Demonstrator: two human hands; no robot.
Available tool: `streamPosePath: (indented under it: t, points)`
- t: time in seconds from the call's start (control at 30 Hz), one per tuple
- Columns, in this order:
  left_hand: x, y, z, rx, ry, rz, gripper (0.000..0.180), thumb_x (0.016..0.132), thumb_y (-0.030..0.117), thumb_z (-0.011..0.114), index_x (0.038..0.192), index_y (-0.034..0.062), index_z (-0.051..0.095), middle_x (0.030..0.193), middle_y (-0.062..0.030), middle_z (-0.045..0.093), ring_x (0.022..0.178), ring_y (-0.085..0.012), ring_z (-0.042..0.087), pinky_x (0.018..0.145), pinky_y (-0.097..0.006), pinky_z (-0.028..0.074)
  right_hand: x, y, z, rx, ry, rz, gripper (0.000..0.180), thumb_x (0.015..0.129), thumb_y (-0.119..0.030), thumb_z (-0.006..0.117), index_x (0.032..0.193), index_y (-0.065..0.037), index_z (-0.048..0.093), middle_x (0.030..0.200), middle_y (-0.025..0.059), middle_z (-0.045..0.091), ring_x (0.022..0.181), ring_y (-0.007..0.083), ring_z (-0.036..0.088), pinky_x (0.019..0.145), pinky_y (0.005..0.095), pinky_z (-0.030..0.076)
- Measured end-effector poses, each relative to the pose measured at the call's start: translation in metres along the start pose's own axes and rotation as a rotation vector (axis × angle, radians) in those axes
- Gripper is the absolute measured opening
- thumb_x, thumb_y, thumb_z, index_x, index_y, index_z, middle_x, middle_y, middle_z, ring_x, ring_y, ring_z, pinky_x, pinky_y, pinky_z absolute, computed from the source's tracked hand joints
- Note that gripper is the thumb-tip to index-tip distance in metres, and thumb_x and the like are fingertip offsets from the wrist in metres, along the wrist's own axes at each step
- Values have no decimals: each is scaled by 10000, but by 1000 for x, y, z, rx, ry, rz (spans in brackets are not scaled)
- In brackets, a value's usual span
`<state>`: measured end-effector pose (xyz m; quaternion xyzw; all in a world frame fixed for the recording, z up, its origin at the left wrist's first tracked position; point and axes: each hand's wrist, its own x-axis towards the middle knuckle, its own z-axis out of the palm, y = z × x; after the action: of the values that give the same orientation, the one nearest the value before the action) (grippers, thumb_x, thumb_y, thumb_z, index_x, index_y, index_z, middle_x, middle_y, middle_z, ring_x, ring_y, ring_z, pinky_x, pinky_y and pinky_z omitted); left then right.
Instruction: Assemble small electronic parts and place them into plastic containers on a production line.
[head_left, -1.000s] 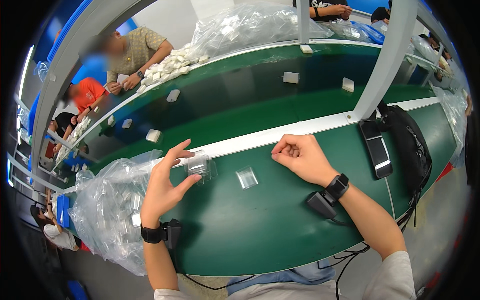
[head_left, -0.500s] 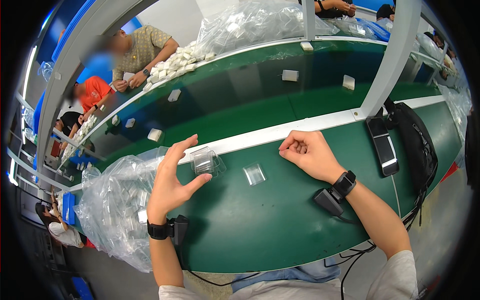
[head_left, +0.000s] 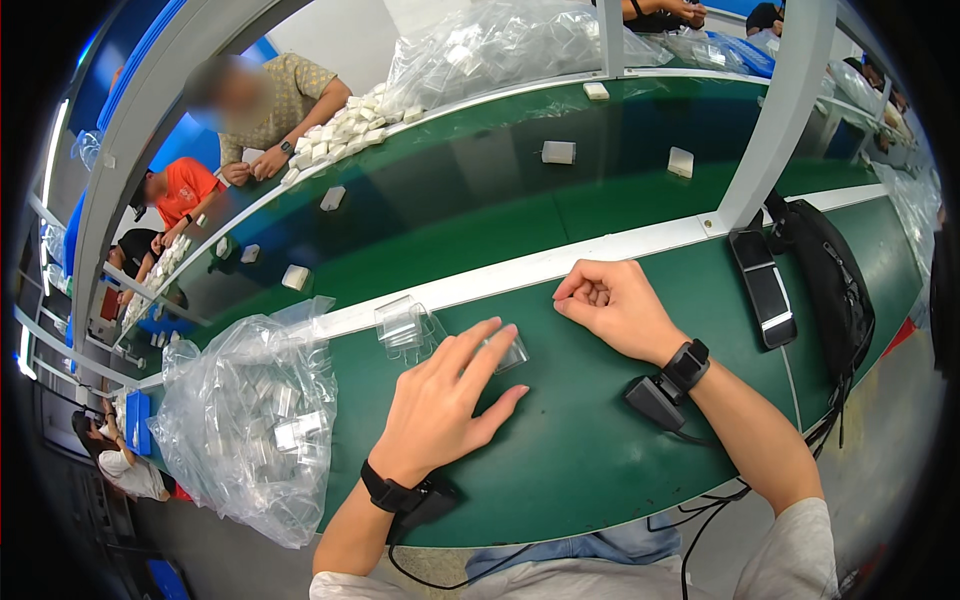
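piece [head_left: 517, 354], clear plastic, partly behind released, outspread left hand [head_left: 443, 408]; right hand [head_left: 620, 308] loosely clenched.

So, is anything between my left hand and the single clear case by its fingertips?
Nothing visible: the left hand's fingers overlap the clear case in this view; contact can't be told. The other clear pieces lie to the left of it, the right hand to its right.

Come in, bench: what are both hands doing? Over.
Left hand open, partly hiding a clear plastic piece; contact unclear. Right hand curled, nothing visible in it. Other clear pieces beyond left hand.
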<state>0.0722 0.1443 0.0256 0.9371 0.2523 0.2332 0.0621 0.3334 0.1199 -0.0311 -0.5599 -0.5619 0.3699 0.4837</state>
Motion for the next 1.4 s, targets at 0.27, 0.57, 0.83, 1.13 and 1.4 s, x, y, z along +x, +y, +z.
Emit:
streamPosePath:
  t: [0.27,0.57,0.83,1.13,1.4]
  points:
    - [-3,-9,5,-92,-173,-151,591,850,202,894,1386,87,674,1215,-85,766,719,-201,684,624,-325,559,-1,0,-3,6,-2,15,64,900,-27,724,904,36,728,668,-15,581,621,57,502,596,264,437]
    - [-6,-63,-48,-294,358,-160,463,751,129,870,1191,26,767,1139,-105,774,977,-234,631,854,-350,501,0,5,-4,-7,-6,-16,74,923,-47,765,915,24,747,693,-48,592,629,10,473,579,220,394]
    - [-9,-84,-46,-356,303,-217,405,761,101,815,1155,16,775,1134,-120,763,1084,-260,650,975,-377,506,-1,3,-4,0,0,19,77,924,-47,764,910,27,745,669,-53,587,612,9,470,574,220,387]
    - [-8,-87,-42,-312,193,-238,431,765,128,779,1174,-10,756,1166,-125,740,1105,-254,646,1023,-370,478,-1,5,-7,0,-1,-10,74,925,-49,759,912,23,745,674,-58,579,614,6,455,572,222,374]
    - [-7,-88,-39,-358,175,-255,611,783,162,817,1361,22,677,1306,-138,711,1243,-269,644,1089,-410,470,-1,5,-9,6,-11,12,80,925,-49,762,911,28,744,677,-54,585,616,7,461,575,220,385]
